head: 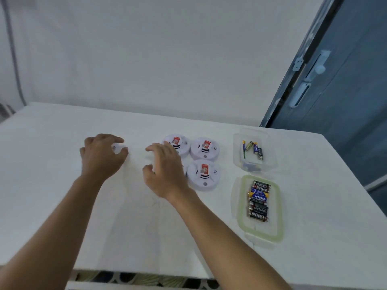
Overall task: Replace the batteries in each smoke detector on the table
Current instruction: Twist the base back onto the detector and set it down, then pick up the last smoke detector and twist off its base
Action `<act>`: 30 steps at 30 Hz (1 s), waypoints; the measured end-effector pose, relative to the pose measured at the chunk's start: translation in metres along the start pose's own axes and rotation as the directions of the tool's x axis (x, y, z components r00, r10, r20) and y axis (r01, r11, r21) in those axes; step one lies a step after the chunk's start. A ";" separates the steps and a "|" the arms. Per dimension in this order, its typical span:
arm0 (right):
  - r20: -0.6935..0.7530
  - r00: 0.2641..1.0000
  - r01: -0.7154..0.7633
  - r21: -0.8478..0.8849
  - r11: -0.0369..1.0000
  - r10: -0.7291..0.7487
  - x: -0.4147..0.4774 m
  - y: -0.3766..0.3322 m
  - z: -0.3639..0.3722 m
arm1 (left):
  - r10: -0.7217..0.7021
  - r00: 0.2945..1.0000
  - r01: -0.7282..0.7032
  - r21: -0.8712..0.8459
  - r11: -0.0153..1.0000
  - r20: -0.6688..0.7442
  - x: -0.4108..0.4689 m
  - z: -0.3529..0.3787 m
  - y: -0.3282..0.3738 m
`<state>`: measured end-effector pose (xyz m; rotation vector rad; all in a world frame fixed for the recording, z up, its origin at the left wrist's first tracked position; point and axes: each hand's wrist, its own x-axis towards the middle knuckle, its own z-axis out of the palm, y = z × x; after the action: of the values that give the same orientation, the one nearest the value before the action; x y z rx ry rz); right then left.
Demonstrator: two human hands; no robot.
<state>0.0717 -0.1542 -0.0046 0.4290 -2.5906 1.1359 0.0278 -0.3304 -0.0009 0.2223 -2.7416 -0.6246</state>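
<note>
Three white round smoke detectors with red labels lie face up right of centre: one at the back left [180,145], one at the back right [205,149], one nearer me [204,175]. The rim of another detector [185,171] peeks out behind my right hand [165,170], which hovers there with its fingers curled and apart. My left hand [102,156] is further left, its fingers closed round a small white round detector [119,148] resting on the table; most of it is hidden.
A clear plastic box [270,162] at the right holds several loose batteries. Nearer me, its green-rimmed lid [278,227] carries a row of several black and blue batteries [258,200]. The white table [62,206] ends at a wall behind; a blue door stands at the right.
</note>
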 end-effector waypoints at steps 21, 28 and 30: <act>0.478 0.871 0.080 -0.368 0.926 0.115 -0.030 -0.012 0.085 | -0.149 0.980 0.167 -0.134 0.977 0.135 -0.024 -0.015 -0.056; 0.477 0.864 -0.024 -0.280 0.960 0.161 -0.025 -0.017 0.079 | -0.439 0.874 0.456 -0.660 0.597 0.207 -0.039 -0.033 -0.038; 0.437 0.866 -0.224 -0.095 0.970 0.243 -0.018 -0.024 0.070 | -0.406 0.862 0.456 -0.813 0.361 0.303 -0.041 -0.036 -0.034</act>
<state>0.0879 -0.2190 -0.0410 0.4146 -3.1355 1.1687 0.0812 -0.3663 0.0034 0.6825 -1.9792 -2.0960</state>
